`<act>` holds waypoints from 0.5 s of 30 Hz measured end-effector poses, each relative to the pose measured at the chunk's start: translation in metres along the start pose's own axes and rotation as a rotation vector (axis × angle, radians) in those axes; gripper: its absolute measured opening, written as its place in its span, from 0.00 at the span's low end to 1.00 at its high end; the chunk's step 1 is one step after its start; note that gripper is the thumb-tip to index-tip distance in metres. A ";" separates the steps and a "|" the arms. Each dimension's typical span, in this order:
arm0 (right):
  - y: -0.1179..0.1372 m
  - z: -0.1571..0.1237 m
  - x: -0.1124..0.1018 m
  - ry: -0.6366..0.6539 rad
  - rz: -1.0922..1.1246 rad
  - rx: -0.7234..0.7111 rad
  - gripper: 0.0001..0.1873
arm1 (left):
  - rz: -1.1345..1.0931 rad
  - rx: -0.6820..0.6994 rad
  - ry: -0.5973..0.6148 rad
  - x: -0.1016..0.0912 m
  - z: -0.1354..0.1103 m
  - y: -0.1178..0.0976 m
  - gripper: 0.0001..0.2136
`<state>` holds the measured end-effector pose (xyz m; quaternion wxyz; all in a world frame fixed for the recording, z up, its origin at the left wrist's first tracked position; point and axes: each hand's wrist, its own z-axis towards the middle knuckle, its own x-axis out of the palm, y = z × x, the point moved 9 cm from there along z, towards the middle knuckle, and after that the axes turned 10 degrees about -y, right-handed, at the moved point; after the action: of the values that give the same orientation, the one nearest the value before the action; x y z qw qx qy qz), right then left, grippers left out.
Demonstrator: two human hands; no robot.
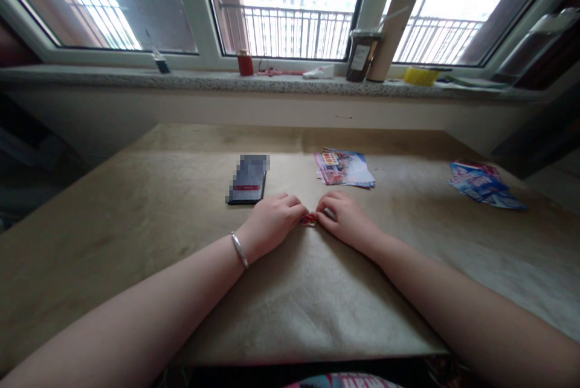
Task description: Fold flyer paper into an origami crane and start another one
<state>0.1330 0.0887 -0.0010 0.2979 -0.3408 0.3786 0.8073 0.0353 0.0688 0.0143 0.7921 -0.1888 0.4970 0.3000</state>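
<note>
Red small packet (310,219), shiny, details too small to read, lies mid-tabletop (312,309) between far and near edges. Left hand (272,222), bangle (239,249) at wrist, pinches its left end; right hand (347,220), fingers curled, pinches its right end. Phone (248,179) just beyond left hand; printed cards (347,168) toward far edge; blue-red cards (484,184) near right edge.

no readable text, print on leaflets (348,168) too blurred
</note>
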 end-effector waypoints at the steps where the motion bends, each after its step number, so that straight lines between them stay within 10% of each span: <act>1: 0.000 0.000 -0.001 -0.003 0.003 0.000 0.04 | -0.026 -0.002 -0.002 0.000 0.000 0.000 0.07; 15: 0.003 -0.004 -0.004 0.001 0.027 -0.035 0.06 | -0.107 -0.006 -0.082 -0.001 -0.001 0.002 0.07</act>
<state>0.1346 0.0830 0.0013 0.2808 -0.3414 0.3691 0.8175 0.0328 0.0699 0.0151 0.8260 -0.2051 0.4524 0.2665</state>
